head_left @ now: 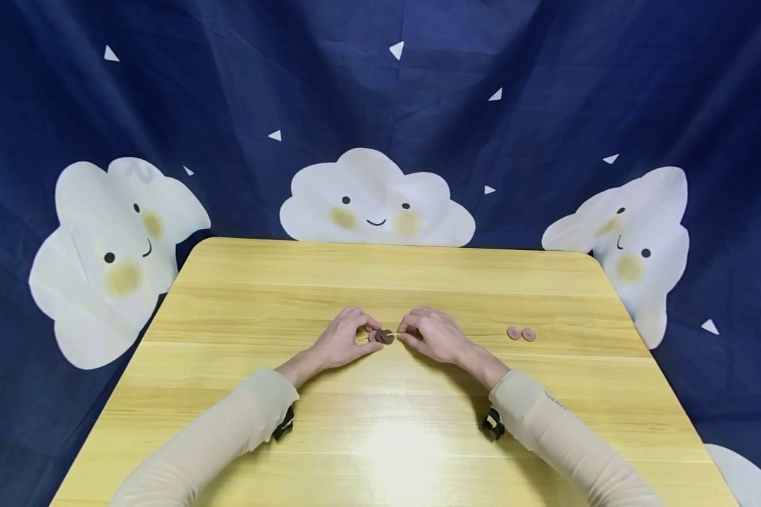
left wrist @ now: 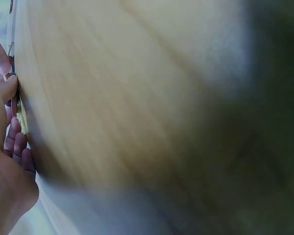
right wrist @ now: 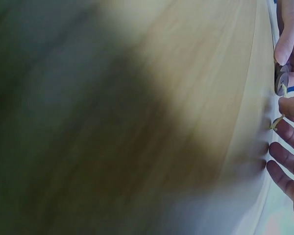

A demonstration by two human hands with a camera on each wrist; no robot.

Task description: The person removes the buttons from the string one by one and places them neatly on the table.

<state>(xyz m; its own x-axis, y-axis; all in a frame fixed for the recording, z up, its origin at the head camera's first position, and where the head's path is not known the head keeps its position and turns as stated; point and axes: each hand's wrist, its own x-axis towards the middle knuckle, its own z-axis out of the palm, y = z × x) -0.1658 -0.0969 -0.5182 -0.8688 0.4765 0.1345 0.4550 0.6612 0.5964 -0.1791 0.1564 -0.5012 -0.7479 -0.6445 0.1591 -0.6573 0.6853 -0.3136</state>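
Observation:
Near the middle of the table, my left hand point(head_left: 342, 339) pinches a small row of overlapping brown buttons point(head_left: 387, 337) between thumb and fingers. A pale yellow string point(head_left: 394, 334) comes out of their right side. Just to the right, my right hand point(head_left: 440, 334) pinches that string close to the buttons. The right wrist view shows a dark button point(right wrist: 281, 82) face-on and a loose yellow end of string point(right wrist: 276, 122) by the right fingers. In the left wrist view the left fingers partly hide the buttons.
Two pinkish-brown buttons, one point(head_left: 514, 333) beside the other point(head_left: 529, 334), lie on the table right of my right hand. The wood-grain table point(head_left: 393, 274) ends at a dark blue curtain point(head_left: 380, 77) printed with clouds.

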